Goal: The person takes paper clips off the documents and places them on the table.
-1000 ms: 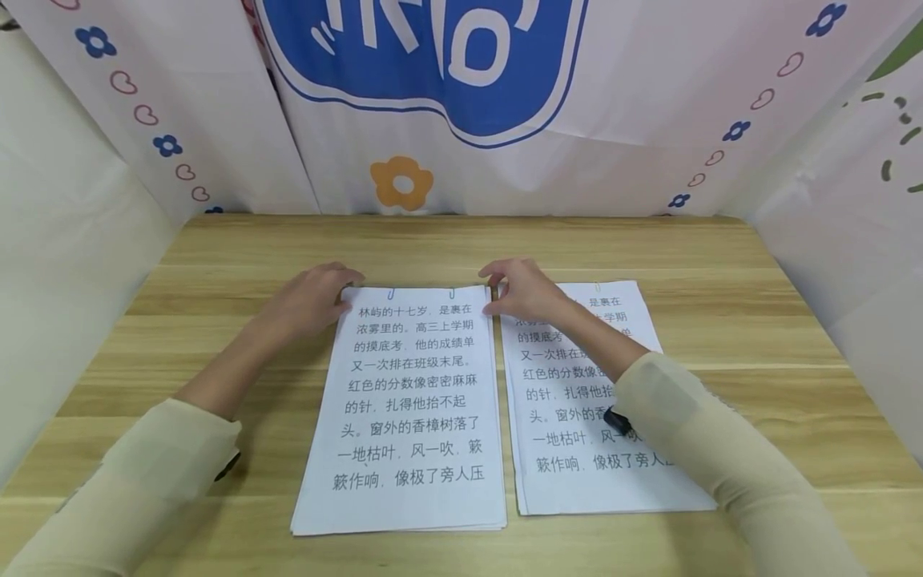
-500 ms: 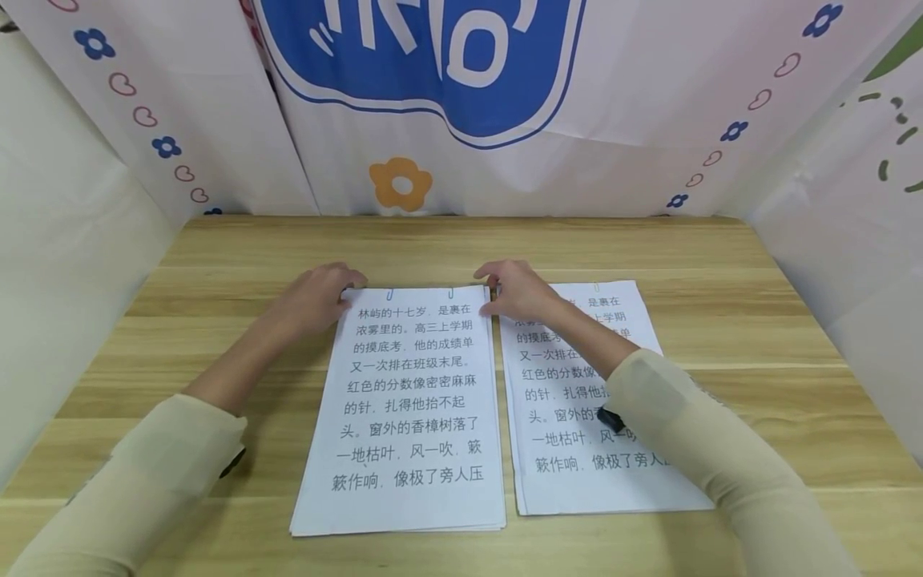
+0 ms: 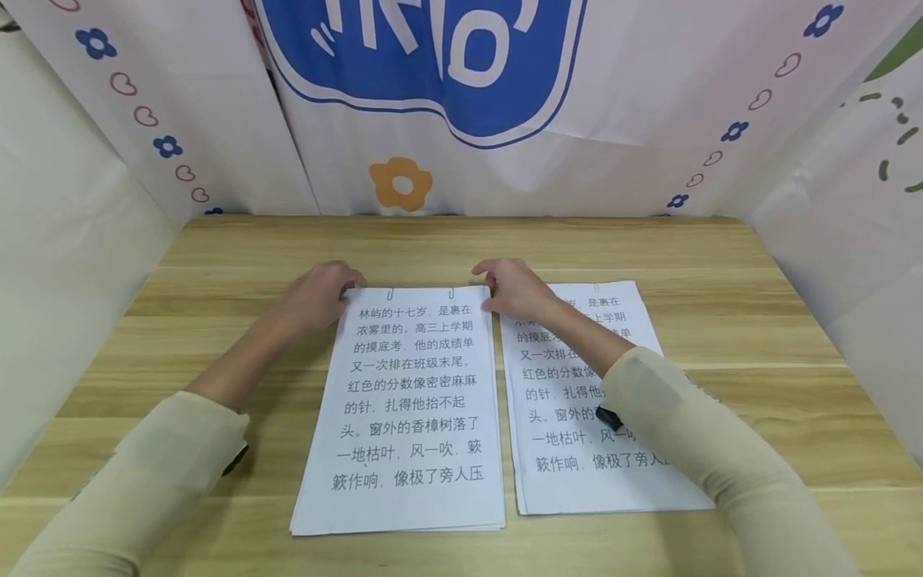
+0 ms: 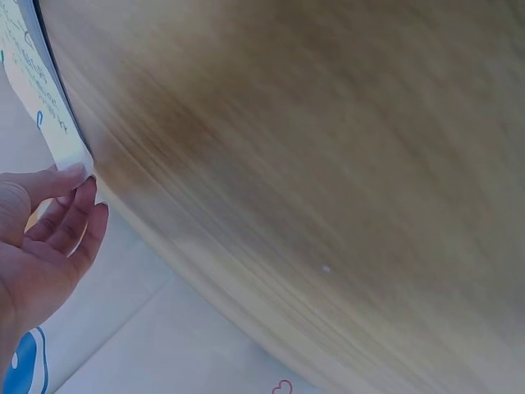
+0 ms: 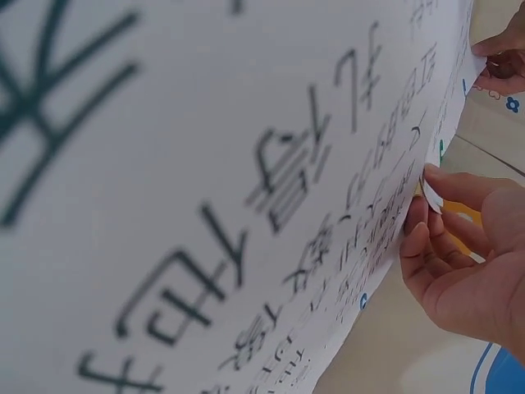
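Observation:
Two stacks of printed white paper lie side by side on a wooden table. At the left stack (image 3: 411, 513), my left hand (image 3: 317, 298) pinches the top left corner, its thumb over the sheet in the left wrist view. My right hand (image 3: 517, 290) pinches the top right corner of that stack; the right wrist view shows the corner between thumb and fingers. A blue paper clip (image 3: 391, 294) and a green paper clip (image 3: 451, 293) sit on its top edge. The right stack (image 3: 606, 493) is partly hidden under my right hand and forearm.
A yellow paper clip (image 3: 596, 287) holds the top edge of the right stack. Behind the wooden table (image 3: 461, 248) hangs a white printed cloth (image 3: 613, 176). White cloth also hangs along both sides.
My right hand has shifted slightly left at the corner, and its sleeve has moved left too. My left hand has moved very slightly right. Both stacks stay in place.

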Action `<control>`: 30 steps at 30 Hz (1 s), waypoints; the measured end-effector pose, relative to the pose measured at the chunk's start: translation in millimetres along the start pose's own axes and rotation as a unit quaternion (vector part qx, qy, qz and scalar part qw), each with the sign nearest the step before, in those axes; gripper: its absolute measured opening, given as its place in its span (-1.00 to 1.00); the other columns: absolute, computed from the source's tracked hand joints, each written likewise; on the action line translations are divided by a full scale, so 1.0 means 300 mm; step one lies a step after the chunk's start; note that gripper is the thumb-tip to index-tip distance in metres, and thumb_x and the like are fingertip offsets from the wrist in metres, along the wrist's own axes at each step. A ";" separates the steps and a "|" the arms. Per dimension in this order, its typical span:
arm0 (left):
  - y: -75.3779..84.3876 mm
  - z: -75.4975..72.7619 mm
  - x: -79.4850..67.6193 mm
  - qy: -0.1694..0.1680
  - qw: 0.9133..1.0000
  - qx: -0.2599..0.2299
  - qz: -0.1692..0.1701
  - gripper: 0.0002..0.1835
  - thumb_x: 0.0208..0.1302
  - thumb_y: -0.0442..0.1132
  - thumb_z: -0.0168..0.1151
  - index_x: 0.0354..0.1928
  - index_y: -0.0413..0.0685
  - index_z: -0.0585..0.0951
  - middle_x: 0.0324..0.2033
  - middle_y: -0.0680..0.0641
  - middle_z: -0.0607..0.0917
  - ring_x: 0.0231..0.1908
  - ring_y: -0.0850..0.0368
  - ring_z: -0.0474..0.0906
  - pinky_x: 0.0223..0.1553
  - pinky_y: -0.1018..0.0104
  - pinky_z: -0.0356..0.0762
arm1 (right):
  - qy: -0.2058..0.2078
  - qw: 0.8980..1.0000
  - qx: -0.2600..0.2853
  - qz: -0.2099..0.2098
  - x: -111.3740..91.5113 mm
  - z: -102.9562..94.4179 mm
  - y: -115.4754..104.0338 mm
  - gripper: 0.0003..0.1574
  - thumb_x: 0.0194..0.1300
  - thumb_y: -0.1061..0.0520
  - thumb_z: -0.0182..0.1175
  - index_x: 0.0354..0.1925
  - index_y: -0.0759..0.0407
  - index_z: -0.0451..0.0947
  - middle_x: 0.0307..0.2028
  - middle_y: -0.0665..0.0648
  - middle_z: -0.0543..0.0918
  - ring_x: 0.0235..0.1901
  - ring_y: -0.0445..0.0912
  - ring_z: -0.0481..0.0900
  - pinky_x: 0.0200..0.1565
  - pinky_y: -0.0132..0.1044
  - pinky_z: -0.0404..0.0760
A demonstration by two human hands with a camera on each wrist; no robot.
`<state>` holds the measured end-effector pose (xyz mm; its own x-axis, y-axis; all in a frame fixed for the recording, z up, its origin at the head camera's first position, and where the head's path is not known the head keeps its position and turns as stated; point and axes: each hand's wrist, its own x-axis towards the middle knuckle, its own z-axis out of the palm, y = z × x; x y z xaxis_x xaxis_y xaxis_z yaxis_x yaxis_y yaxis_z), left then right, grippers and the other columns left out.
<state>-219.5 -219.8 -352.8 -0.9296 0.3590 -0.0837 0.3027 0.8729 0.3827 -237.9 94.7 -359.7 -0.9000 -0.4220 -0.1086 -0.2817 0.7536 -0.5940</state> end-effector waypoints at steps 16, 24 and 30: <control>0.011 -0.006 -0.012 0.025 0.999 -0.024 -0.019 -0.71 0.37 -0.57 0.14 0.08 -0.41 0.64 -0.03 -0.37 0.65 -0.02 -0.24 0.58 0.01 -0.07 0.57 | 0.028 0.999 0.026 -0.034 0.005 0.002 -0.007 -0.67 0.32 0.48 0.19 0.03 0.34 0.64 -0.19 0.20 0.63 -0.16 0.01 0.56 -0.05 -0.24 0.60; -0.001 -0.005 -0.006 0.046 0.996 -0.069 -0.013 -0.83 0.46 -0.47 0.16 -0.04 -0.38 0.68 -0.15 -0.31 0.69 -0.14 -0.15 0.59 -0.11 0.04 0.56 | 0.039 0.997 0.047 -0.047 0.004 0.002 -0.009 -0.76 0.30 0.51 0.16 -0.12 0.32 0.61 -0.24 0.20 0.63 -0.22 0.00 0.57 -0.10 -0.26 0.62; -0.001 -0.003 0.000 0.042 0.994 -0.100 -0.009 -0.82 0.45 -0.50 0.15 -0.03 -0.40 0.68 -0.15 -0.33 0.69 -0.14 -0.17 0.59 -0.11 0.05 0.57 | 0.035 0.997 0.058 -0.040 0.000 0.004 -0.012 -0.78 0.30 0.50 0.17 -0.13 0.33 0.61 -0.24 0.20 0.62 -0.22 0.00 0.56 -0.11 -0.27 0.61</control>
<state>-219.9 -220.3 -352.1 -0.9511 0.3084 -0.0189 0.2460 0.7928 0.5576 -236.5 91.5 -358.5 -0.8985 -0.4389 -0.0042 -0.3162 0.6539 -0.6874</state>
